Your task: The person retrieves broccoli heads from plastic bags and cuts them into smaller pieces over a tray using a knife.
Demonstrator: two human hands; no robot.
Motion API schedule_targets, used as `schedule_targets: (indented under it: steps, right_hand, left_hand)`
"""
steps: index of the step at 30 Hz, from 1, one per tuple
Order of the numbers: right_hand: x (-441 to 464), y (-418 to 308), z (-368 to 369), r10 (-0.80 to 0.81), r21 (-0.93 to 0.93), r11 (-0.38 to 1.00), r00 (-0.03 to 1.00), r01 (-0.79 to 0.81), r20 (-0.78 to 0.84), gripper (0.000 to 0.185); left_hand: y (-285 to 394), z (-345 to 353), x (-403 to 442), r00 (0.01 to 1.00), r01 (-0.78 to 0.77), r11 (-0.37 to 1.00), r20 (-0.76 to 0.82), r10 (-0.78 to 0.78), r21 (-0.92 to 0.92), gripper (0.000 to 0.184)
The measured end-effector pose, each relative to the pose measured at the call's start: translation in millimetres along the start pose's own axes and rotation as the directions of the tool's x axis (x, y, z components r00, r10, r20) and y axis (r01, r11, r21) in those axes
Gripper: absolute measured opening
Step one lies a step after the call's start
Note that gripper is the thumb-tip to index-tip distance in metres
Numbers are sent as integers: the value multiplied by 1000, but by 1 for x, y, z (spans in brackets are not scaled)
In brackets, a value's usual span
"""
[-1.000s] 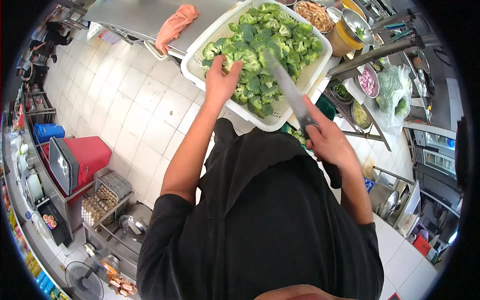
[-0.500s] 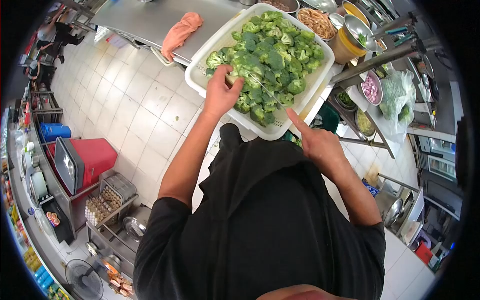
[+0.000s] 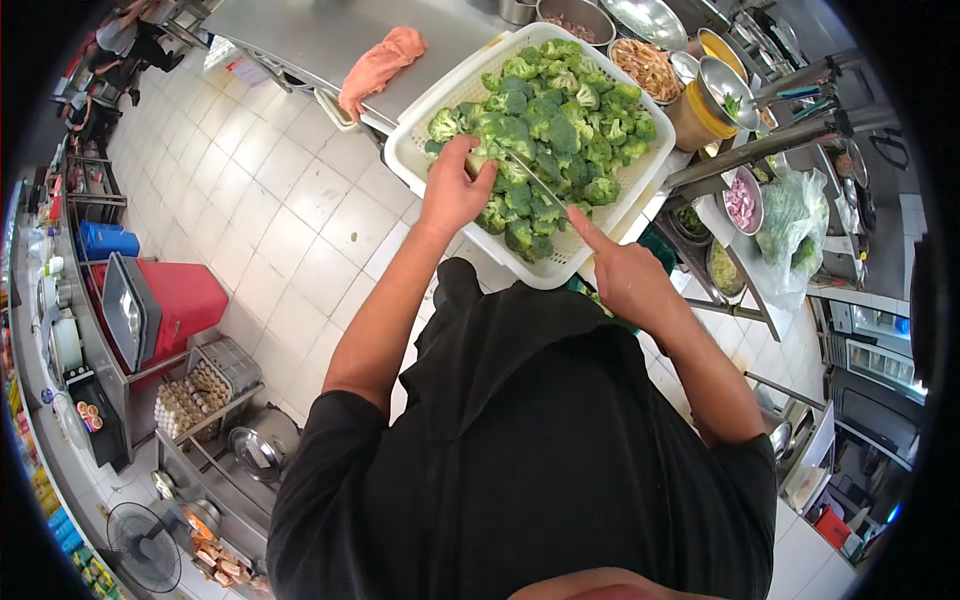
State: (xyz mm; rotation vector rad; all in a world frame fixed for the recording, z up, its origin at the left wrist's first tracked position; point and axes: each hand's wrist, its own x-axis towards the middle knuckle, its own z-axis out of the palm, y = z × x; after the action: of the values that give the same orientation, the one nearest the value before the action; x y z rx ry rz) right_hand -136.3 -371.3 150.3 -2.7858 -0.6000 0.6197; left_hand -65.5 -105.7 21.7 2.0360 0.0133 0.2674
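Observation:
A white plastic basket [image 3: 407, 150] full of cut broccoli florets [image 3: 560, 130] stands in front of me at the table's edge. Over its near left part, my left hand [image 3: 458, 190] is closed on a broccoli head by its pale stalk [image 3: 478, 160]. My right hand [image 3: 632, 283] grips a knife [image 3: 540, 183], index finger stretched along the back of the blade. The blade points up and left across the florets, its tip close to the held broccoli. The knife's handle is hidden inside my right hand.
An orange cloth [image 3: 383, 70] lies on the steel table [image 3: 290, 25] left of the basket. Bowls of food, including shredded pieces [image 3: 645, 70] and chopped purple onion [image 3: 741, 200], stand at right. A plastic bag of greens [image 3: 795, 225] sits beyond. Behind left is a red cooler [image 3: 185, 310].
The whole view has shifted slightly, so the basket appears a little lower and to the right. Both hands keep their holds on the broccoli and the knife.

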Motion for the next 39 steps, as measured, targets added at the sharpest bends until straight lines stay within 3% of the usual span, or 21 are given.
schedule_targets:
  steps: [3,6,9,12,13,19,22,31,34,37,39]
  right_hand:
    - [3,12,2,-23,418,908,1000,22,-3,76]
    - [-12,4,-28,170,704,583,908,-405,382,74]
    - [-39,-2,-31,195,660,679,946,-322,261,72]
    - [-55,3,-13,164,430,893,986,-136,-29,71]
    - [-58,0,-15,168,372,918,985,-138,-49,70]
    - [-49,-8,-18,74,146,986,996,-82,57,72]
    - [-42,-3,-10,54,80,995,998,-56,29,75]
    - [-14,-15,-10,31,-17,999,999,-30,41,80]
    - [-8,-12,-12,46,57,997,998,-49,41,76]
    - [-18,3,-6,32,523,852,999,-25,-3,71]
    - [-30,5,-9,118,649,746,989,-147,88,70]
  left_hand:
    - [-2,1,1,999,-45,999,-24,45,19,39]
    - [-1,0,0,997,-76,997,-12,76,2,39]
    - [0,0,0,998,-68,998,-14,68,-2,40]
    - [7,-3,-1,999,-47,999,10,47,-8,41]
    - [9,-4,-3,999,-37,999,23,37,-11,41]
    - [11,-4,-4,997,-70,997,31,71,-31,40]
    - [10,-4,-5,991,-128,992,21,129,-8,41]
    - [5,2,-8,977,-213,976,15,213,37,39]
    - [1,1,-5,981,-188,982,-30,189,34,40]
    - [6,-1,-7,989,-149,989,3,149,-7,40]
    - [4,-2,-6,989,-149,989,-4,149,-14,38]
